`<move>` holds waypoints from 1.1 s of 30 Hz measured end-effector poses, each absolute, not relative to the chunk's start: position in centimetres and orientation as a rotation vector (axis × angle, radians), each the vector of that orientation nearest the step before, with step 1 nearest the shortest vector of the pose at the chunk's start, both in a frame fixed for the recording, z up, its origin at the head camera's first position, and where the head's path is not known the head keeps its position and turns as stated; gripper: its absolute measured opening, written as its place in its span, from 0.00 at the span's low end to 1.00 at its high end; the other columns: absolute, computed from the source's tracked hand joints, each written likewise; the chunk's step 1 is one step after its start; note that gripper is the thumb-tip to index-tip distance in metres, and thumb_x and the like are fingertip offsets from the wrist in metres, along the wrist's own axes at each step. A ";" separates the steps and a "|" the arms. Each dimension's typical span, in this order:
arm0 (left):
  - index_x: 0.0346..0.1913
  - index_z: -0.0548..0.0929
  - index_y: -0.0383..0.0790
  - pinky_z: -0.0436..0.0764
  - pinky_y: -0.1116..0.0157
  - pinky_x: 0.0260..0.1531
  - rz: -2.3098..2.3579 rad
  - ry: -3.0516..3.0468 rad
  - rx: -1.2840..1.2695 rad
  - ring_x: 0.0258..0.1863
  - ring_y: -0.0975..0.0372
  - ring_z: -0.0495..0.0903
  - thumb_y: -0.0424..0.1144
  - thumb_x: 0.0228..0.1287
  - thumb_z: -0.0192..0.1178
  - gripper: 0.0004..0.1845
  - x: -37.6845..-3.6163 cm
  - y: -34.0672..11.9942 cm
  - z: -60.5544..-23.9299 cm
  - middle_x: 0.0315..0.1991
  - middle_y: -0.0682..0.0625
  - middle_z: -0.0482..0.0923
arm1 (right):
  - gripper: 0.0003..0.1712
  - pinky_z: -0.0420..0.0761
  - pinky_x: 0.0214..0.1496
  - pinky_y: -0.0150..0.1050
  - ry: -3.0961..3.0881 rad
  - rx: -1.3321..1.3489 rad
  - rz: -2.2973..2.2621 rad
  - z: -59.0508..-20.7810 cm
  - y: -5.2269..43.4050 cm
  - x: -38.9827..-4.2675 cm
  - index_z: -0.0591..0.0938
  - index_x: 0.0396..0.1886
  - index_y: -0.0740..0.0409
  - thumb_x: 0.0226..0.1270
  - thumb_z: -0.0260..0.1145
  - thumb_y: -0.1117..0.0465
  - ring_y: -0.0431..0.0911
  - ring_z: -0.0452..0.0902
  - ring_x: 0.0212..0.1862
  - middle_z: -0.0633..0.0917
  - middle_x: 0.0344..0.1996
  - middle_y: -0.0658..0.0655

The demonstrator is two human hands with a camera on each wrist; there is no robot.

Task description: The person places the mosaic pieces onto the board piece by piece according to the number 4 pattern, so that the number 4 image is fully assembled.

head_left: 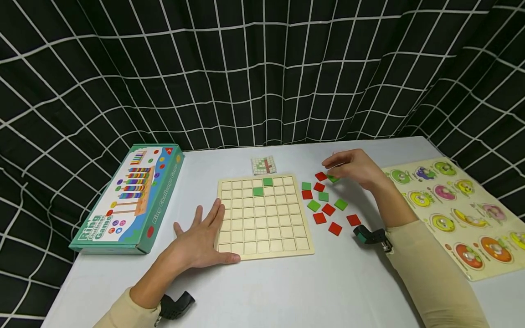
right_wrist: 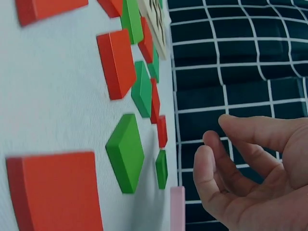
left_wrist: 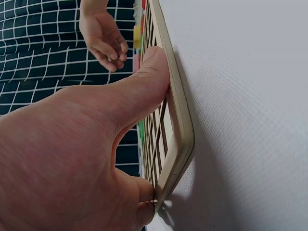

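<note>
A wooden grid board [head_left: 266, 248] lies in the middle of the white table, with two green tiles [head_left: 262, 187] set in its upper rows. My left hand [head_left: 203, 232] lies flat with straight fingers, the fingers resting on the board's left edge; the thumb [left_wrist: 144, 82] lies against the board's rim [left_wrist: 180, 110]. Red and green square tiles [head_left: 324, 200] are scattered to the right of the board. Over their far end hovers my right hand [head_left: 348, 167], fingers loosely curled and empty [right_wrist: 240, 173], close to a green tile [head_left: 333, 179]. Another green tile [right_wrist: 126, 151] and a red one [right_wrist: 53, 192] lie nearby.
A small pattern card [head_left: 264, 165] lies just beyond the board. A teal Ring Challenge Game box [head_left: 127, 198] sits at the left. A wooden peg puzzle [head_left: 459, 209] with round pictures fills the right side. A black curtain with white grid lines hangs behind.
</note>
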State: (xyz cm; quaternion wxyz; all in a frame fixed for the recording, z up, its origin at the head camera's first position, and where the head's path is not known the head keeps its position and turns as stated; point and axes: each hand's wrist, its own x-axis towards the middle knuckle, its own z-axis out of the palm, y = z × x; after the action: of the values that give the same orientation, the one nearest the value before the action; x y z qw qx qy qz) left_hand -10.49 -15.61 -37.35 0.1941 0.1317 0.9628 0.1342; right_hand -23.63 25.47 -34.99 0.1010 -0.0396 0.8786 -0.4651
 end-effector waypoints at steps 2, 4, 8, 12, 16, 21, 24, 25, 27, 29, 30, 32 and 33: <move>0.85 0.43 0.39 0.46 0.12 0.55 0.375 2.700 0.367 0.82 0.32 0.39 0.76 0.50 0.69 0.72 -10.5 -15.6 -37.3 0.87 0.48 0.33 | 0.22 0.84 0.49 0.34 2.597 -0.108 -1.369 -35.1 25.8 -23.8 0.83 0.62 0.69 0.71 0.68 0.65 0.46 0.81 0.53 0.82 0.63 0.67; 0.85 0.43 0.39 0.46 0.12 0.55 0.370 2.702 0.368 0.82 0.32 0.39 0.76 0.50 0.69 0.72 -10.6 -15.6 -37.2 0.87 0.48 0.33 | 0.22 0.83 0.48 0.32 2.604 -0.097 -1.358 -35.3 26.2 -24.0 0.83 0.62 0.69 0.71 0.67 0.65 0.49 0.78 0.58 0.82 0.64 0.67; 0.85 0.43 0.39 0.46 0.12 0.55 0.369 2.702 0.366 0.82 0.32 0.39 0.76 0.50 0.70 0.72 -10.6 -15.6 -37.2 0.87 0.48 0.33 | 0.21 0.79 0.47 0.30 2.629 -0.088 -1.316 -35.7 27.0 -24.3 0.83 0.62 0.69 0.71 0.67 0.67 0.54 0.76 0.62 0.82 0.63 0.68; 0.85 0.43 0.40 0.45 0.12 0.55 0.374 2.701 0.362 0.82 0.32 0.39 0.76 0.50 0.70 0.72 -10.6 -15.6 -37.1 0.87 0.48 0.33 | 0.20 0.79 0.46 0.31 2.623 -0.121 -1.299 -36.0 27.6 -24.5 0.84 0.60 0.70 0.69 0.66 0.70 0.55 0.76 0.60 0.84 0.60 0.70; 0.85 0.43 0.40 0.45 0.13 0.56 0.370 2.703 0.359 0.83 0.33 0.39 0.76 0.50 0.69 0.72 -10.6 -15.6 -37.2 0.87 0.48 0.33 | 0.20 0.79 0.45 0.32 2.597 -0.169 -1.291 -36.2 28.0 -24.7 0.84 0.58 0.72 0.68 0.65 0.72 0.56 0.74 0.58 0.84 0.59 0.71; 0.85 0.43 0.40 0.46 0.13 0.56 0.376 2.710 0.360 0.83 0.33 0.39 0.76 0.50 0.70 0.72 -10.7 -15.7 -37.5 0.87 0.48 0.34 | 0.19 0.76 0.47 0.35 2.612 -0.201 -1.200 -36.5 28.1 -25.1 0.86 0.57 0.69 0.66 0.67 0.73 0.57 0.73 0.57 0.85 0.59 0.69; 0.85 0.43 0.40 0.46 0.13 0.56 0.378 2.712 0.356 0.83 0.33 0.39 0.76 0.50 0.70 0.72 -10.6 -15.7 -37.6 0.87 0.48 0.33 | 0.19 0.76 0.48 0.34 2.631 -0.221 -1.148 -36.7 28.0 -25.3 0.87 0.55 0.67 0.64 0.69 0.73 0.57 0.74 0.54 0.86 0.58 0.68; 0.85 0.43 0.40 0.46 0.13 0.56 0.378 2.712 0.356 0.83 0.33 0.39 0.76 0.50 0.70 0.72 -10.6 -15.7 -37.6 0.87 0.48 0.33 | 0.19 0.77 0.47 0.33 2.634 -0.231 -1.140 -36.7 27.9 -25.3 0.88 0.55 0.67 0.64 0.69 0.74 0.56 0.75 0.53 0.86 0.58 0.69; 0.85 0.43 0.40 0.46 0.13 0.56 0.376 2.714 0.356 0.83 0.33 0.39 0.76 0.50 0.70 0.72 -10.6 -15.6 -37.6 0.87 0.48 0.33 | 0.19 0.77 0.45 0.32 2.642 -0.249 -1.124 -36.8 27.9 -25.3 0.88 0.54 0.67 0.63 0.70 0.74 0.56 0.75 0.50 0.86 0.56 0.68; 0.85 0.43 0.40 0.46 0.13 0.56 0.377 2.713 0.356 0.83 0.33 0.39 0.76 0.50 0.70 0.72 -10.6 -15.7 -37.6 0.87 0.48 0.33 | 0.19 0.78 0.43 0.32 2.645 -0.260 -1.118 -36.7 27.8 -25.3 0.88 0.53 0.67 0.62 0.70 0.75 0.55 0.75 0.49 0.87 0.55 0.68; 0.85 0.43 0.40 0.46 0.13 0.56 0.376 2.713 0.357 0.83 0.33 0.39 0.76 0.50 0.70 0.72 -10.6 -15.7 -37.6 0.87 0.48 0.33 | 0.19 0.78 0.42 0.32 2.647 -0.264 -1.114 -36.7 27.8 -25.3 0.88 0.53 0.67 0.62 0.70 0.75 0.55 0.75 0.49 0.87 0.55 0.68; 0.85 0.43 0.40 0.46 0.13 0.56 0.375 2.712 0.357 0.83 0.33 0.39 0.76 0.50 0.70 0.72 -10.7 -15.7 -37.6 0.87 0.48 0.33 | 0.18 0.77 0.40 0.32 2.651 -0.271 -1.107 -36.7 27.8 -25.3 0.88 0.53 0.67 0.62 0.69 0.75 0.55 0.75 0.49 0.87 0.54 0.68; 0.85 0.43 0.40 0.46 0.13 0.56 0.374 2.711 0.357 0.83 0.33 0.39 0.76 0.50 0.70 0.72 -10.7 -15.7 -37.6 0.87 0.49 0.33 | 0.18 0.78 0.40 0.32 2.656 -0.273 -1.100 -36.7 27.7 -25.3 0.89 0.52 0.67 0.62 0.70 0.75 0.55 0.75 0.49 0.87 0.54 0.68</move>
State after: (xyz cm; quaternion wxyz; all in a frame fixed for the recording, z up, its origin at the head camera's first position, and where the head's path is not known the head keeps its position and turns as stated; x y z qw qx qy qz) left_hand -10.66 -15.68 -37.64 0.1898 0.1270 0.9644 0.1331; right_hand -25.31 27.73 -36.66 0.1266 -0.0936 0.9124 -0.3779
